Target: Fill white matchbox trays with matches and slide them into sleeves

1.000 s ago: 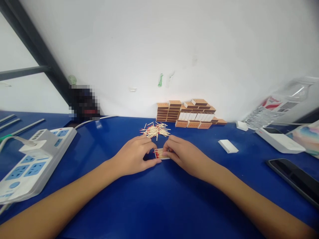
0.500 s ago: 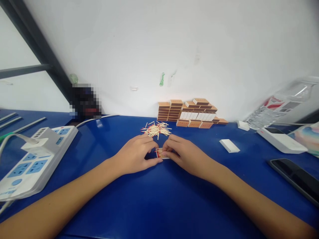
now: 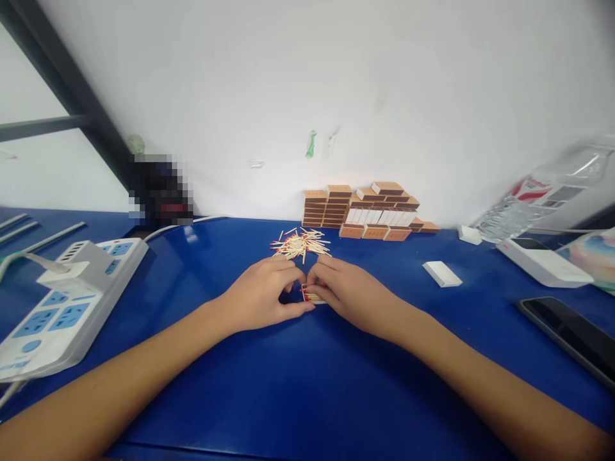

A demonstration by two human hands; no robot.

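Observation:
On the blue table, a small matchbox tray (image 3: pixel 318 302) lies between my hands, with red-tipped matches (image 3: pixel 312 296) in it. My left hand (image 3: pixel 264 293) curls around the tray's left end, thumb at its near edge and forefinger at the far side. Over the tray's right part, my right hand (image 3: pixel 353 291) has its fingers and thumb closed together at the matches; its fingertips partly hide what they grip. Just beyond both hands is a loose pile of matches (image 3: pixel 302 243).
Stacked matchboxes (image 3: pixel 327 210) stand against the wall. At right are a white tray-like piece (image 3: pixel 442 274), a phone (image 3: pixel 571 336), a white device (image 3: pixel 542 262) and a tilted plastic bottle (image 3: pixel 542 189). A power strip (image 3: pixel 72 314) with cables occupies the left.
My right hand has shifted slightly left along the tray, its fingertips now nearer the match heads. My left hand stays at the tray's end. The whole view has moved a little.

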